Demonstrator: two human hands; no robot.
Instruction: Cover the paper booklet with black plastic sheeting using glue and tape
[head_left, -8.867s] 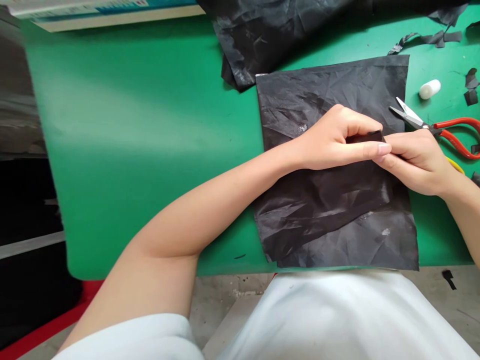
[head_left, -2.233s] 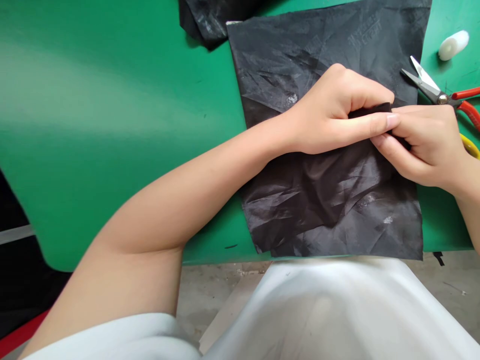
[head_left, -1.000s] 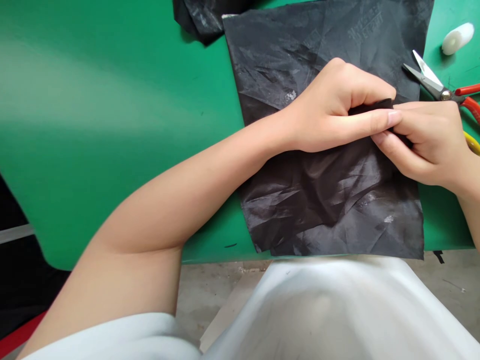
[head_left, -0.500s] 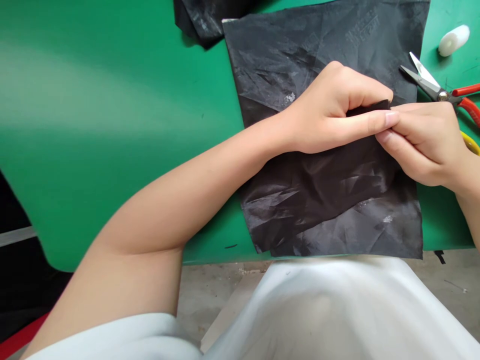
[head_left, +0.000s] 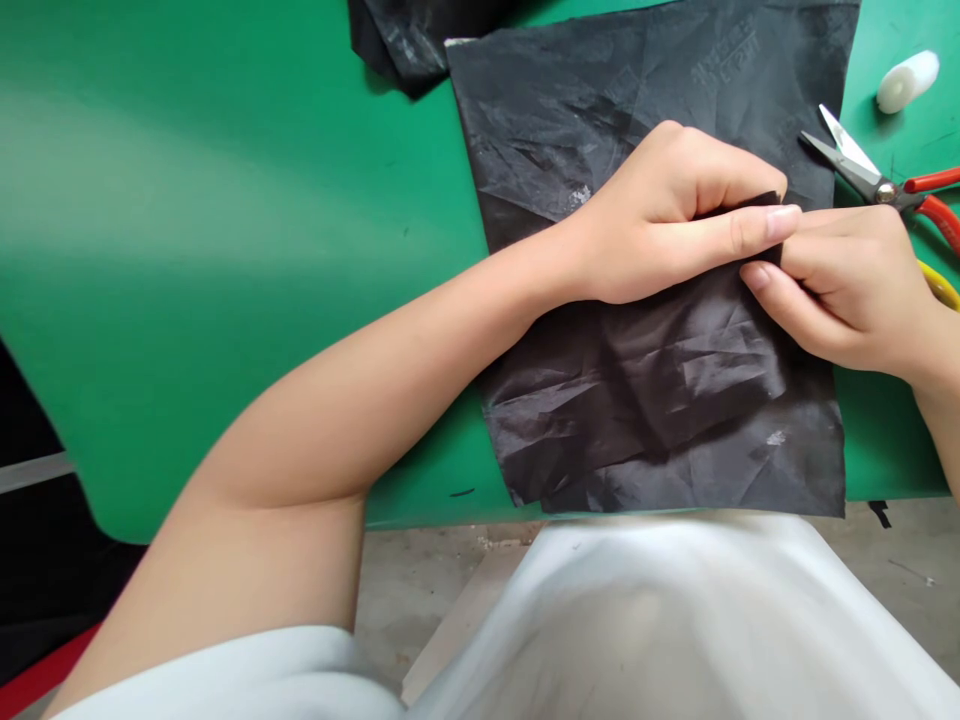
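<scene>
Black, creased fabric [head_left: 555, 110] lies in layers over the front of a green table [head_left: 225, 230]. My left hand [head_left: 690, 215] is closed on the edge of the upper fabric, its thumb laid along the top. Against its fingertips, my right hand [head_left: 855, 275] grips the same edge, thumb below and fingers curled. A small dark fold stands up between the left thumb and forefinger. The lower part of the held fabric hangs in wrinkles over the bottom layer. Both hands' palms and some fingertips are hidden.
Scissors [head_left: 885, 192] with red handles lie spread at the right, beside the fabric. A yellow handle [head_left: 940, 286] shows behind my right wrist. A white roll [head_left: 908, 81] rests at the upper right. More black fabric [head_left: 416, 45] lies at the top edge.
My left thumb has shifted slightly up, and my right thumb has slid a little left. The held fabric below the hands has moved and creased differently.
</scene>
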